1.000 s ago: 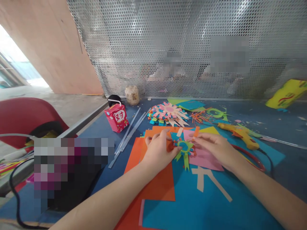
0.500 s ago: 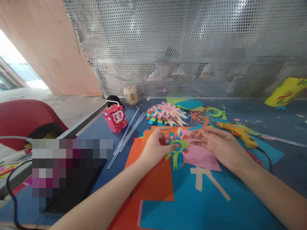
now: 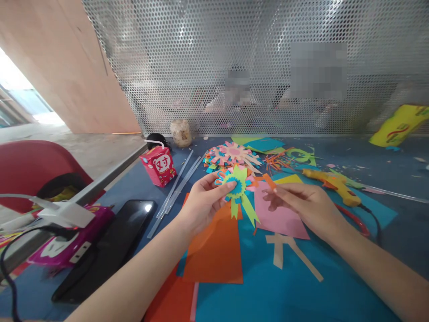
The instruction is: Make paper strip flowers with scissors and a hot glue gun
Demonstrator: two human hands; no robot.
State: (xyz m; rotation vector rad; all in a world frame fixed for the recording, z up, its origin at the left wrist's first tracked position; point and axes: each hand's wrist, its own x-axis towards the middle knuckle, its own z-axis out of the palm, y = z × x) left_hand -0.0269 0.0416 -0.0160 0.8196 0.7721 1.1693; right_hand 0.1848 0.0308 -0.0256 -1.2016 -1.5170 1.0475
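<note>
My left hand (image 3: 208, 197) pinches a paper rosette (image 3: 238, 193) between thumb and fingers; it has a blue centre, a lime-green ring, looped blue, pink and orange edges and two green tails hanging down. To its right, my right hand (image 3: 301, 203) grips a small orange paper strip (image 3: 269, 182) by its lower end, close to the rosette's edge. Below the hands are sheets of orange paper (image 3: 214, 255), pink paper (image 3: 281, 214) and blue paper (image 3: 268, 295). Cream paper strips (image 3: 278, 252) lie on the blue sheet.
Behind my hands sits a pile of finished rosettes (image 3: 234, 154) beside orange paper scraps (image 3: 279, 162). A yellow glue gun (image 3: 335, 184) with a cord lies right. Clear glue sticks (image 3: 177, 188), a red drink carton (image 3: 159, 165), a black phone (image 3: 107, 250) and a purple power strip (image 3: 72, 241) are left.
The rosette has been turned in my left hand, its face and green tails now showing more plainly. My right hand has shifted slightly left and lower with the orange strip.
</note>
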